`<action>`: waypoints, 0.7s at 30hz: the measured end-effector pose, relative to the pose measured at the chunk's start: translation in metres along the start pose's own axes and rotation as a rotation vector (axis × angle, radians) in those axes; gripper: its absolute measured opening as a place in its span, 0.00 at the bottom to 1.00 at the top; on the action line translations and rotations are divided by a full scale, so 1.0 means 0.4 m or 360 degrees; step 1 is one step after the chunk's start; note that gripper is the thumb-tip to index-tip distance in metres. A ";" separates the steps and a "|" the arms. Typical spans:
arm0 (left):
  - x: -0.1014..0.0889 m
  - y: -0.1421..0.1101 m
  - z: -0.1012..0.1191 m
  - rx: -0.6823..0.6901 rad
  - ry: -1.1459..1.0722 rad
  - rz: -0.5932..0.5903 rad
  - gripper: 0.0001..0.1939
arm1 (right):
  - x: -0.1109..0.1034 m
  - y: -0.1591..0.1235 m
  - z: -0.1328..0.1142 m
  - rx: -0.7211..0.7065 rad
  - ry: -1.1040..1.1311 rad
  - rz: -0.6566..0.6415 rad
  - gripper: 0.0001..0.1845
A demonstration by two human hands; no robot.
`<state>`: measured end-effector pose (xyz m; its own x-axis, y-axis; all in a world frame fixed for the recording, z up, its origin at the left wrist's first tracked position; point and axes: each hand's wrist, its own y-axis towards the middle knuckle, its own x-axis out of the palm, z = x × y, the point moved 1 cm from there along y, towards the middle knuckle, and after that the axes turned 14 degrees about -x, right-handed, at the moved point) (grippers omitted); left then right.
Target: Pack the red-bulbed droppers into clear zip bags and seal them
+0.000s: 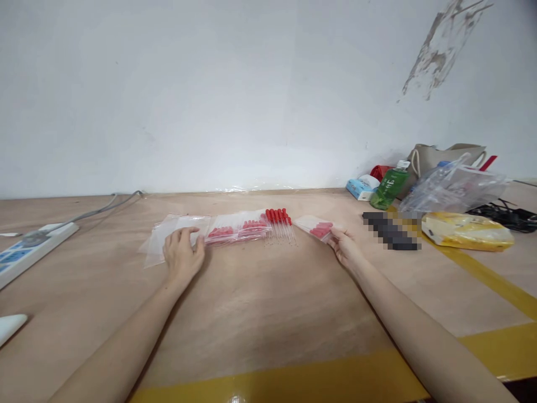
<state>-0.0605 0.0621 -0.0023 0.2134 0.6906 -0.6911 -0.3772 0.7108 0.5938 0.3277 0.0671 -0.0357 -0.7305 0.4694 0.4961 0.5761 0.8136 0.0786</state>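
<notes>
Bag [311, 225] of red handles [322, 229], one o'clock, grasped in right hand [344, 246]; bottle [390, 186], two; left hand [183, 253] on sleeves [156, 240], eleven, grip unclear.

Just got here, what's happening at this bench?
A person's right hand grips the edge of a small clear bag with red-handled pieces inside. The left hand is at the empty clear bags; whether its fingers hold one isn't clear. Between the hands lie more filled bags, with loose red-handled pieces in a row beside them. A green bottle and a yellow packet sit off to the right.
</notes>
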 end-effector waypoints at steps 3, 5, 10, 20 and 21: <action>0.021 0.029 -0.049 -0.0135 0.0295 -0.0220 0.23 | 0.003 -0.008 0.015 0.0056 -0.0076 -0.0096 0.04; 0.034 0.035 -0.068 -0.0128 0.0448 -0.0433 0.25 | 0.000 -0.014 0.014 0.0087 -0.0145 -0.0198 0.03; 0.046 0.042 -0.080 -0.0044 0.0507 -0.0603 0.19 | -0.007 -0.017 -0.002 -0.0031 -0.0219 -0.0125 0.02; 0.012 0.054 -0.052 -0.0109 0.0095 -0.0179 0.22 | 0.011 -0.014 -0.029 0.0041 -0.0777 -0.0350 0.09; 0.003 0.048 -0.036 0.0000 -0.0036 -0.0132 0.22 | 0.001 -0.010 -0.039 0.0022 -0.0921 -0.0367 0.13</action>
<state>-0.0804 0.0747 0.0027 0.2642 0.6324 -0.7282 -0.3575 0.7655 0.5350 0.3306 0.0587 -0.0224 -0.9181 0.3879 -0.0817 0.3779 0.9187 0.1149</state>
